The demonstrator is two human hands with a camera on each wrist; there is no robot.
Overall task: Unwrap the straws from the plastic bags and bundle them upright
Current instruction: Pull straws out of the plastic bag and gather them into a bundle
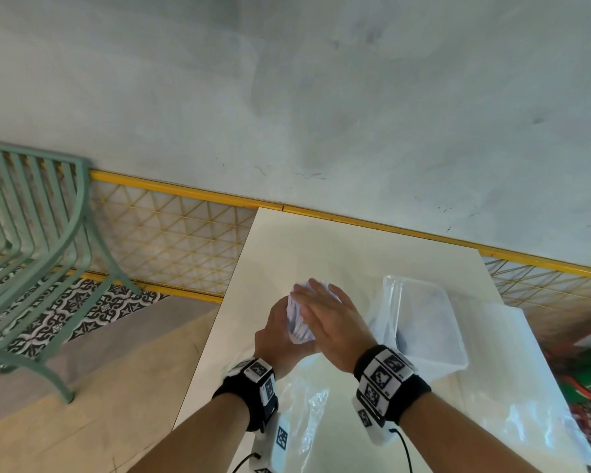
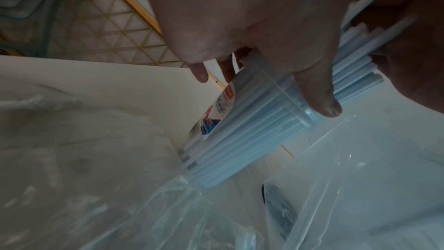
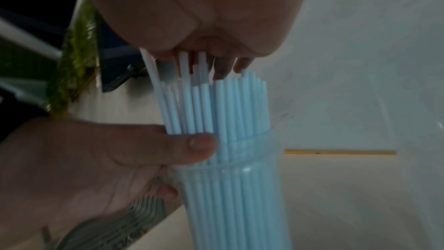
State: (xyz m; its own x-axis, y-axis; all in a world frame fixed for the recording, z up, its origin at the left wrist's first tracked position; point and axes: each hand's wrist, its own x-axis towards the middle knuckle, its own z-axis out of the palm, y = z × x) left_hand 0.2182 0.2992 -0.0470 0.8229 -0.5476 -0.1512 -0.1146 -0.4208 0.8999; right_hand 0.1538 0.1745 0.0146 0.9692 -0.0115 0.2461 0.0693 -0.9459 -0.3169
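A bundle of pale blue straws (image 3: pixel 230 105) stands upright in a clear plastic cup (image 3: pixel 240 201) with a printed label (image 2: pixel 216 117). My left hand (image 1: pixel 277 331) grips the cup from the left, thumb (image 3: pixel 182 147) across its rim against the straws. My right hand (image 1: pixel 325 315) lies flat over the straw tops, fingers (image 3: pixel 223 69) straight and touching the uneven ends. In the head view only a patch of the straws (image 1: pixel 297 319) shows between the two hands. The cup is held above the white table (image 1: pixel 321 247).
A clear plastic tub (image 1: pixel 427 322) sits just right of my hands. Crumpled clear plastic bags lie at the near middle (image 1: pixel 307 418) and the right (image 1: pixel 533 370) of the table. A green metal chair (image 1: pixel 38 254) stands off the table's left edge, and a grey wall is behind.
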